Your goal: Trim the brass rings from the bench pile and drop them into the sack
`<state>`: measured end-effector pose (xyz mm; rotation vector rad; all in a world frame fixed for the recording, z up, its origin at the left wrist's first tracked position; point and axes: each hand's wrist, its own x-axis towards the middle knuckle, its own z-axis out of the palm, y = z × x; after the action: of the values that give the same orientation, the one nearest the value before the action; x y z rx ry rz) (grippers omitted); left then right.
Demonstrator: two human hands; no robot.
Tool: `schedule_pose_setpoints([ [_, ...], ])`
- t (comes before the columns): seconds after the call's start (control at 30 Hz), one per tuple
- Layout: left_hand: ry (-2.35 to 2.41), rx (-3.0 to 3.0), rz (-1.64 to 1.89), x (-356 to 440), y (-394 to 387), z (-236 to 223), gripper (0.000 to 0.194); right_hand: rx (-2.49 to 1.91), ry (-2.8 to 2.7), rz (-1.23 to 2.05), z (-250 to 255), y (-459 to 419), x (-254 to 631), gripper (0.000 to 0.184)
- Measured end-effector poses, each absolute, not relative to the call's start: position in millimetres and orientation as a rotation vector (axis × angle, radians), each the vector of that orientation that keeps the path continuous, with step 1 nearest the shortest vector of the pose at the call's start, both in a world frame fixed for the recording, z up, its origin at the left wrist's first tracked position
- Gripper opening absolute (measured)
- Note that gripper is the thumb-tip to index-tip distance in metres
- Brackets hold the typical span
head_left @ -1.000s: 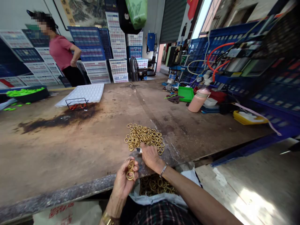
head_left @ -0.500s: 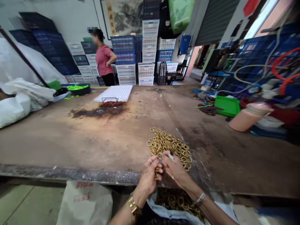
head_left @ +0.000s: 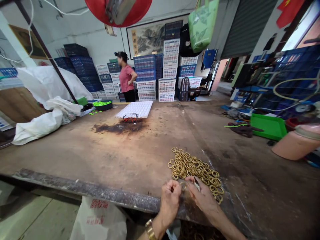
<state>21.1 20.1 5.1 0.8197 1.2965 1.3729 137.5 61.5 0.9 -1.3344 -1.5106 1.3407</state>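
Note:
A loose pile of gold-coloured rings (head_left: 193,166) lies on the table, just beyond my hands. My left hand (head_left: 170,198) is closed in a fist at the near edge of the pile, its fingertips against a single ring (head_left: 183,186) between the two hands. Whether more rings sit inside the fist is hidden. Facing it, my right hand (head_left: 203,198) is closed, thumb and forefinger by that same ring. A small tool with a dark pointed piece and a pale part (head_left: 197,183) sticks up from its grip.
The worn table (head_left: 120,156) carries a white moulded tray (head_left: 136,109), a black wire rack (head_left: 130,118) and a bowl of bright green pieces (head_left: 102,105). At right are a green tray (head_left: 268,126) and a pink bottle (head_left: 295,143). A person (head_left: 127,78) stands beyond the table.
The view has swung left and up, so the scene sits further right and lower. My left hand has turned into a fist, and the rings seen in its fingers are now hidden.

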Motion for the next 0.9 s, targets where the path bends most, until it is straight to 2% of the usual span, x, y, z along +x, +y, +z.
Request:
schedule_pose_setpoints([
  [0.17,1.335,1.096,1.368,24,16,7,0.027,-1.340,-1.773,1.160,7,64,139,0.028],
  [0.3,1.249,1.029,1.255,26,14,2,0.031,-1.370,-1.771,1.146,-1,62,139,0.029],
  [0.57,0.955,0.707,1.163,23,4,11,0.032,-1.223,-1.650,1.314,9,48,139,0.027],
  [0.9,0.916,0.691,1.130,25,5,17,0.028,-1.190,-1.597,1.395,17,48,144,0.029],
])
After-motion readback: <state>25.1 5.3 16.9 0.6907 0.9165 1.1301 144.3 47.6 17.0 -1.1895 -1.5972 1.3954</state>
